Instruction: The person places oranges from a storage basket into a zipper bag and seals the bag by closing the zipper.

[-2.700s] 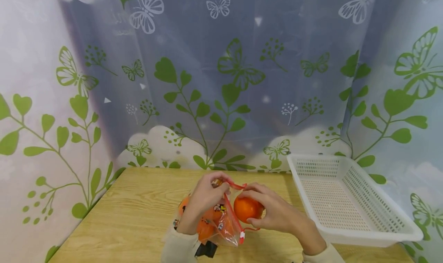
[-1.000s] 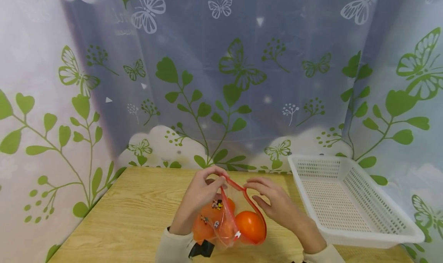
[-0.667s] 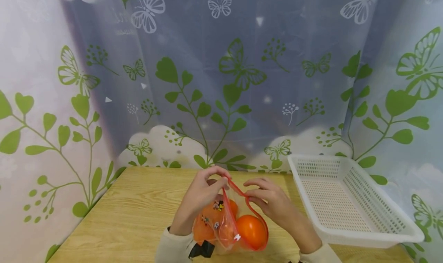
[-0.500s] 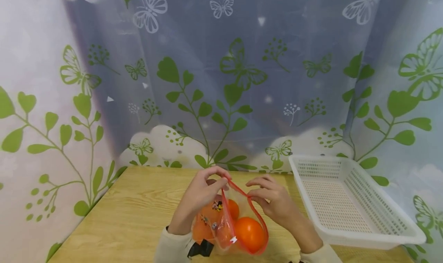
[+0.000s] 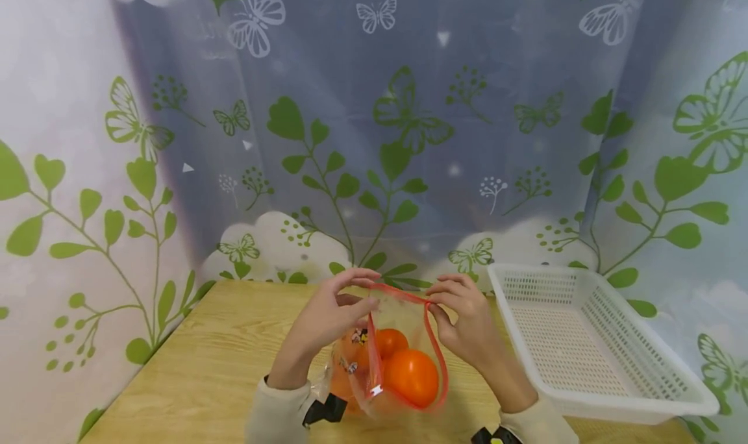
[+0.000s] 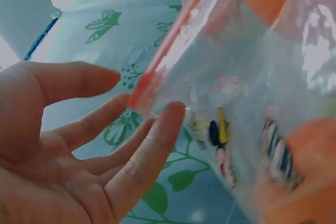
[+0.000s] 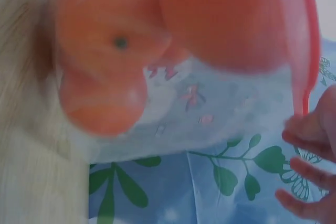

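Observation:
A clear zip bag (image 5: pixel 406 314) with a red zip edge and cartoon prints sits on the table, its mouth held wide and facing me. Inside is a large orange (image 5: pixel 411 378) near the mouth, with another orange (image 5: pixel 390 343) behind it and more showing through the printed film. My right hand (image 5: pixel 470 320) pinches the red edge at the bag's upper right corner between thumb and fingers. At the opposite upper corner is my left hand (image 5: pixel 330 311). In the left wrist view its thumb is apart from the fingers (image 6: pixel 144 163), which touch the bag's corner without gripping it.
A white perforated plastic basket (image 5: pixel 608 392) stands at the right on the wooden table (image 5: pixel 210 353). A patterned curtain (image 5: pixel 350 139) with leaves and butterflies rises behind and at both sides. Dark straps (image 5: pixel 327 410) sit at the cuffs.
My right hand has let go of the orange, which now lies inside the bag, and has taken the red edge. The bag's mouth has been raised and spread wider; my left fingers have loosened.

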`<state>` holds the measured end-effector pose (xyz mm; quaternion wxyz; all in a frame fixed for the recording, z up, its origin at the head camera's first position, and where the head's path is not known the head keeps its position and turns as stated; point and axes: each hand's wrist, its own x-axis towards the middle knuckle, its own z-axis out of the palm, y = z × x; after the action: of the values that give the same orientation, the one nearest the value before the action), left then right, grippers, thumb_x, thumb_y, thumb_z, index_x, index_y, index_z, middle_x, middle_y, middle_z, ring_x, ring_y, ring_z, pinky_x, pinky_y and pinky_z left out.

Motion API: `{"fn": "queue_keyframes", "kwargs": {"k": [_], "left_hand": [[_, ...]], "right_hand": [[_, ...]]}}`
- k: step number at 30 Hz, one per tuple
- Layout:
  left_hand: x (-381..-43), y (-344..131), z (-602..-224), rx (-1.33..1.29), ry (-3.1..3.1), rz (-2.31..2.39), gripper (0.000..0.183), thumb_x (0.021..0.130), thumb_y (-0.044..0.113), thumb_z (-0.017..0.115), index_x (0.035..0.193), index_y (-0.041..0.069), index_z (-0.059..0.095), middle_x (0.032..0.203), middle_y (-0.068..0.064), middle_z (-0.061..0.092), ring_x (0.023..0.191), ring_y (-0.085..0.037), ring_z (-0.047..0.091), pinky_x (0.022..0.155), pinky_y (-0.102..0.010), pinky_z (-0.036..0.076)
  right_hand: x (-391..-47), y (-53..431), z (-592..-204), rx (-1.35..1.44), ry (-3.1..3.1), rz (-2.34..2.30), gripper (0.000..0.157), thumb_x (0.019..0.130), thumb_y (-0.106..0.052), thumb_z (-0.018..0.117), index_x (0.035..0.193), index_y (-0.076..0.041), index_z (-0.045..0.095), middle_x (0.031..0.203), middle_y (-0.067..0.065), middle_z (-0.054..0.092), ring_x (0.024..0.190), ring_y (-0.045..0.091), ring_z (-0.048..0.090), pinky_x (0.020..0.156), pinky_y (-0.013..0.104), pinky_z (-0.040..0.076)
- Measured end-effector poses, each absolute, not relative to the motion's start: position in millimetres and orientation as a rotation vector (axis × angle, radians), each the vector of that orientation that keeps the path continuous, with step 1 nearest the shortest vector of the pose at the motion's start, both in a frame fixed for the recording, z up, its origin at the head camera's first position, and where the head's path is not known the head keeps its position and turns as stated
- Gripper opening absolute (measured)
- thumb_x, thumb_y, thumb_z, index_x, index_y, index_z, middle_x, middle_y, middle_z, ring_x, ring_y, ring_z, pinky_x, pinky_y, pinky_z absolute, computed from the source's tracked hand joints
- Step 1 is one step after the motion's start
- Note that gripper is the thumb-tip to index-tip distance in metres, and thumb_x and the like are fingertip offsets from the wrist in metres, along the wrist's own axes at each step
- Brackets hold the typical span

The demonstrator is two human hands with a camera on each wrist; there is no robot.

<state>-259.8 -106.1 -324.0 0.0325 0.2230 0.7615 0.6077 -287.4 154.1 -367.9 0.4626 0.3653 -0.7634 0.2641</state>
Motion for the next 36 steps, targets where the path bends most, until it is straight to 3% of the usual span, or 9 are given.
{"fn": "queue_keyframes", "kwargs": {"k": [3, 6, 8, 11, 15, 18, 23, 30, 36], "left_hand": [[-258.7, -112.6, -320.4, 0.722, 2.382, 1.835, 0.055, 0.100, 0.021, 0.069, 0.150, 0.028, 0.049, 0.153, -0.012, 0.047, 0.128, -0.032, 0.063, 0.097, -0.046, 0.060], [-255.9, -117.1, -318.1, 0.722, 2.470, 1.770, 0.061, 0.096, 0.026, 0.074, 0.150, 0.033, 0.046, 0.156, -0.009, 0.044, 0.135, -0.032, 0.058, 0.102, -0.047, 0.057], [-253.3, -117.9, -318.7, 0.737, 2.532, 1.701, 0.055, 0.095, 0.028, 0.076, 0.144, 0.029, 0.052, 0.149, -0.009, 0.049, 0.126, -0.030, 0.062, 0.097, -0.044, 0.059], [-248.0, -114.9, -320.7, 0.821, 2.611, 1.552, 0.034, 0.092, 0.029, 0.079, 0.121, 0.017, 0.065, 0.121, -0.009, 0.064, 0.099, -0.022, 0.067, 0.080, -0.035, 0.060], [-237.3, -101.6, -324.6, 0.948, 2.707, 1.296, 0.016, 0.088, 0.030, 0.082, 0.088, 0.017, 0.073, 0.082, 0.004, 0.069, 0.069, -0.011, 0.062, 0.063, -0.024, 0.053], [-225.5, -87.5, -327.6, 0.982, 2.803, 1.124, 0.021, 0.083, 0.033, 0.086, 0.072, 0.023, 0.072, 0.065, 0.014, 0.063, 0.057, -0.003, 0.054, 0.056, -0.018, 0.046], [-209.8, -70.6, -333.1, 0.943, 2.984, 0.850, 0.041, 0.074, 0.040, 0.090, 0.051, 0.026, 0.059, 0.046, 0.018, 0.045, 0.047, -0.001, 0.042, 0.043, -0.019, 0.036], [-207.3, -68.4, -338.5, 0.966, 3.065, 0.612, 0.045, 0.069, 0.026, 0.084, 0.049, 0.024, 0.044, 0.044, 0.017, 0.028, 0.041, -0.003, 0.033, 0.038, -0.018, 0.023], [-206.0, -60.5, -346.7, 0.900, 3.039, 0.532, 0.044, 0.068, 0.045, 0.090, 0.051, 0.028, 0.054, 0.050, 0.021, 0.043, 0.050, -0.001, 0.042, 0.044, -0.021, 0.035]], "right_hand": [[-292.5, 150.4, -360.7, 0.801, -1.877, 0.654, 0.015, 0.073, 0.014, 0.079, 0.077, -0.001, 0.077, 0.086, 0.011, 0.077, 0.100, 0.038, 0.067, 0.089, 0.054, 0.058], [-297.8, 147.5, -354.4, 0.710, -1.890, 0.661, 0.011, 0.073, 0.011, 0.077, 0.073, 0.000, 0.076, 0.084, 0.012, 0.076, 0.097, 0.040, 0.066, 0.089, 0.055, 0.057], [-300.6, 146.7, -351.8, 0.667, -1.903, 0.658, 0.008, 0.074, 0.008, 0.075, 0.071, 0.000, 0.076, 0.083, 0.012, 0.077, 0.094, 0.039, 0.066, 0.086, 0.053, 0.056], [-303.3, 146.9, -349.1, 0.631, -1.912, 0.640, 0.008, 0.073, 0.006, 0.074, 0.069, 0.000, 0.076, 0.082, 0.012, 0.077, 0.089, 0.037, 0.065, 0.077, 0.051, 0.056], [-305.2, 148.8, -346.3, 0.627, -1.920, 0.625, 0.007, 0.072, 0.005, 0.073, 0.068, 0.001, 0.076, 0.082, 0.011, 0.077, 0.086, 0.037, 0.064, 0.071, 0.049, 0.055], [-305.4, 149.6, -344.2, 0.633, -1.941, 0.625, 0.007, 0.073, 0.004, 0.072, 0.068, 0.000, 0.076, 0.082, 0.012, 0.077, 0.086, 0.037, 0.064, 0.072, 0.049, 0.055], [-304.9, 150.0, -342.0, 0.631, -1.987, 0.620, 0.008, 0.074, 0.004, 0.072, 0.069, 0.000, 0.076, 0.085, 0.012, 0.078, 0.087, 0.037, 0.064, 0.072, 0.051, 0.056], [-305.7, 152.9, -342.4, 0.617, -2.018, 0.622, 0.009, 0.075, 0.006, 0.072, 0.070, 0.000, 0.077, 0.088, 0.012, 0.078, 0.090, 0.038, 0.064, 0.074, 0.053, 0.057], [-305.2, 154.0, -341.4, 0.613, -2.019, 0.635, 0.010, 0.075, 0.006, 0.071, 0.070, 0.000, 0.077, 0.088, 0.012, 0.078, 0.090, 0.038, 0.064, 0.074, 0.053, 0.057]]}}
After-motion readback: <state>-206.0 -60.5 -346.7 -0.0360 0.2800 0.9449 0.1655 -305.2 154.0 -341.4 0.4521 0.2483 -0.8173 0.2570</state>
